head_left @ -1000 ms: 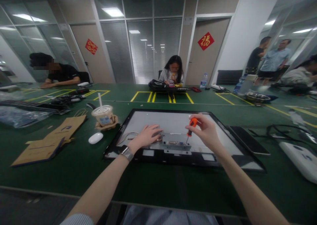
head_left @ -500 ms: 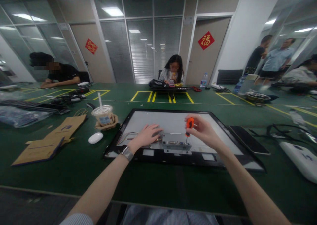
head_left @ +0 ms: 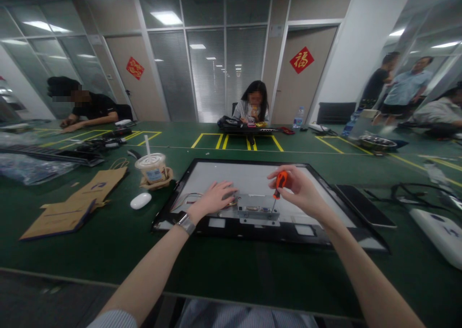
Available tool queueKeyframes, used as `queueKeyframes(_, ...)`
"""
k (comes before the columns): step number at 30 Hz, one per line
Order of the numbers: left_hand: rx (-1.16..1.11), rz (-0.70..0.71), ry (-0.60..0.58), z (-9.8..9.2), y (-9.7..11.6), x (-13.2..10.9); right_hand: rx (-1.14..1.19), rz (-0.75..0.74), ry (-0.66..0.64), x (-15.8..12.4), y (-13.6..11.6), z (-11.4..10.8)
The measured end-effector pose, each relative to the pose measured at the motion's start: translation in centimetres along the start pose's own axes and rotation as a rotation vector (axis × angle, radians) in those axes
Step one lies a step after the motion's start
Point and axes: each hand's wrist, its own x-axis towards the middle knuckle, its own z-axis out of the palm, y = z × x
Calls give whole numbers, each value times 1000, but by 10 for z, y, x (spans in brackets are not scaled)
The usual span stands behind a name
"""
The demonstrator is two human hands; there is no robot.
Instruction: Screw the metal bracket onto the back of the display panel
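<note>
A flat display panel (head_left: 224, 174) with a black frame and whitish back lies on the green table. A metal bracket (head_left: 258, 216) with connector ports is mounted near its front edge. My right hand (head_left: 301, 188) grips an orange and black screwdriver (head_left: 280, 181), tilted, its shaft pointing down to the right end of the bracket. Whether the tip touches a screw is too small to tell. My left hand (head_left: 215, 196) rests with fingers stretched out at the bracket's left side, over some thin wires (head_left: 186, 199).
Left of the panel are a drink cup (head_left: 151, 167) in a cardboard holder, a white oval case (head_left: 140, 201) and brown paper bags (head_left: 74, 205). On the right lie a dark phone (head_left: 364, 205), black cables (head_left: 397, 191) and a white device (head_left: 438, 234). People sit across the table.
The screwdriver's handle has tipped slightly to the right together with my right hand, so it leans more. My left hand stays at the same place on the panel.
</note>
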Motion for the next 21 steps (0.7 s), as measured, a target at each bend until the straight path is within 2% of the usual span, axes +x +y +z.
queueKeyframes(6, -2, 3, 7, 1, -2, 0, -153, -12, 14, 1, 5, -3)
queueKeyframes(10, 3, 5, 13, 1, -1, 0, -137, 6, 39, 2, 7, -5)
queueKeyframes(17, 5, 6, 10, 1, -1, 0, -53, -5, -39, 0, 0, -1)
queueKeyframes(21, -3, 6, 13, 1, -1, 0, -128, -21, -32, 0, 2, -2)
